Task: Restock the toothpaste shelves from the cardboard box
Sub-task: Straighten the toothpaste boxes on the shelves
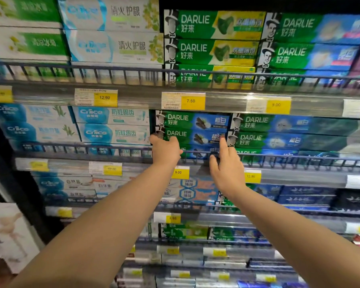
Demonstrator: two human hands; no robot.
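A stack of green-and-blue Darlie toothpaste boxes (192,135) lies on the second shelf behind a wire rail (279,157). My left hand (167,151) is at the left end of the middle box, thumb around that end and fingers curled onto its front. My right hand (226,169) is at the box's right end with fingers apart. Its index finger points up and touches the box front, and its thumb is down by the rail. No cardboard box is in view.
Shelves of toothpaste fill the view: white Crhce boxes (112,124) to the left, more Darlie boxes (211,24) above and to the right (279,132). Yellow price tags (192,101) line each shelf edge. Lower shelves sit under my forearms. A white package (10,233) stands at the lower left.
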